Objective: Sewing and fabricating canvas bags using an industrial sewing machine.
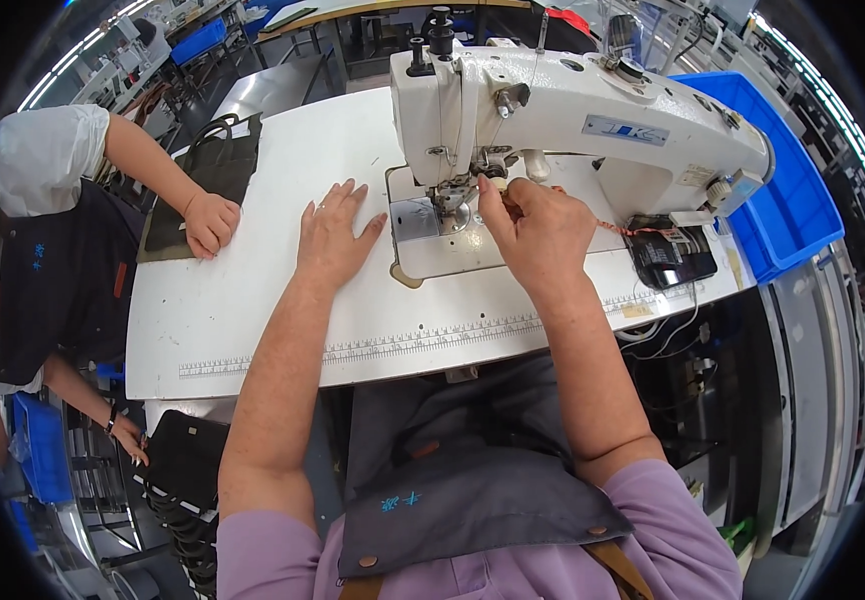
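My left hand [336, 235] lies palm down on the white sewing table [263, 300], fingers spread and holding nothing. My right hand [548, 228] is closed in a pinch just right of the presser foot [449, 200] of a white sewing machine [543, 95]. What it pinches is mostly hidden behind the fingers; a bit of yellow-orange shows there. From behind that hand a twisted reddish cord [613, 228] runs right to a dark flat object [668, 255] on the table. No fabric shows under the presser foot.
A co-worker's hand [212, 223] rests at the left beside a dark green fabric piece with handles [168, 225]. Their other hand [131, 440] touches a stack of black pieces [188, 460] below. A blue bin [803, 230] stands right of the machine. A printed ruler [433, 332] follows the front edge.
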